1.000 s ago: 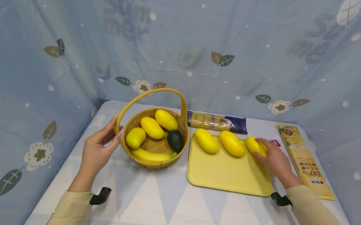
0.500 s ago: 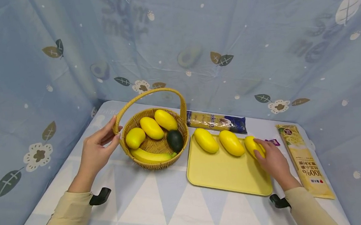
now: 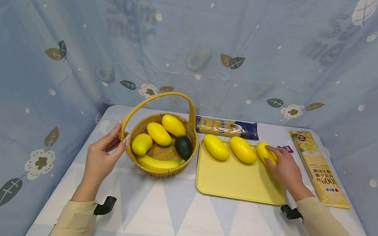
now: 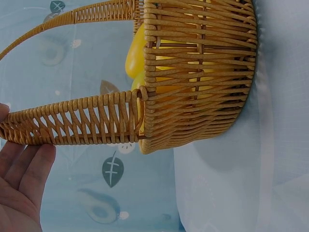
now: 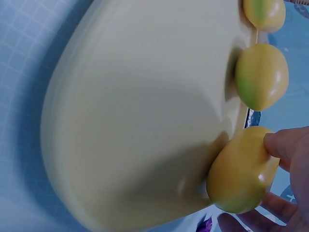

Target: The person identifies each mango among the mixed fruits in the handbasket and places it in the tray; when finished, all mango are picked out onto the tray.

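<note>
In the head view my left hand pinches the near left side of the handle of a woven basket. Thumb and fingers also show on that handle in the left wrist view. Inside the basket lie three yellow mango-like fruits, a banana and a dark green avocado. My right hand grips a yellow mango at the far right corner of a yellow tray, thumb on one side, fingers on the other. Two more mangoes lie along the tray's far edge.
Behind the tray lies a blue-ended pasta packet. A long yellow pasta packet lies to the right, with a small purple wrapper between it and the tray. A patterned curtain encloses the table.
My right hand has shifted slightly left with the mango, which has turned a little. The left hand and the basket have stayed in place.
</note>
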A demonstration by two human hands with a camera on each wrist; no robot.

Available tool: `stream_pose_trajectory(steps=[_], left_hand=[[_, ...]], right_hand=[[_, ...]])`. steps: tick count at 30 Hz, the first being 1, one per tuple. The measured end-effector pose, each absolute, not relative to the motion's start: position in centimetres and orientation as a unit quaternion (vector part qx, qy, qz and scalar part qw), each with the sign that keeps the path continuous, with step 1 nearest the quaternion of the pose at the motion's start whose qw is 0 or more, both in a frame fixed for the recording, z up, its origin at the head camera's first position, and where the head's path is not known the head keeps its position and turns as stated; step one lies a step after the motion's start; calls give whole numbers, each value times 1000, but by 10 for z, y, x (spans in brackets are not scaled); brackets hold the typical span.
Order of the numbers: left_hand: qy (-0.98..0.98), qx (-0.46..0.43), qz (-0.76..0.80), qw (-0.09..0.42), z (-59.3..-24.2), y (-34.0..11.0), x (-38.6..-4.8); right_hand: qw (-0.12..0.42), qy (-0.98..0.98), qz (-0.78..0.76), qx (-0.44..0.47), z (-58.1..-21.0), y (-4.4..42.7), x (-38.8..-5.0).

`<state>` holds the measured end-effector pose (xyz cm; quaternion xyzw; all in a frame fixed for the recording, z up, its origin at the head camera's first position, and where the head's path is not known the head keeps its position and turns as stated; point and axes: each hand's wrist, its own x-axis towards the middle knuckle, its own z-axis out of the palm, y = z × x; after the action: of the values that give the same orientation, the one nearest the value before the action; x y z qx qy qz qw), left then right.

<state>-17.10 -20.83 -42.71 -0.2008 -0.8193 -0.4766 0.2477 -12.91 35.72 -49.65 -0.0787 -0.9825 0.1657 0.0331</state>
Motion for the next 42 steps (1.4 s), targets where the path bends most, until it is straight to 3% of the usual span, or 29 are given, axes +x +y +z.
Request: stream_pose_trajectory(steps=[20, 42], left_hand=[[-818, -198, -479, 248, -428, -209, -172], [-820, -197, -477, 246, -428, -208, -171]], right_hand=[[3, -982, 174, -70, -493, 356, -128], [56, -980, 179, -61, -487, 356, -124]])
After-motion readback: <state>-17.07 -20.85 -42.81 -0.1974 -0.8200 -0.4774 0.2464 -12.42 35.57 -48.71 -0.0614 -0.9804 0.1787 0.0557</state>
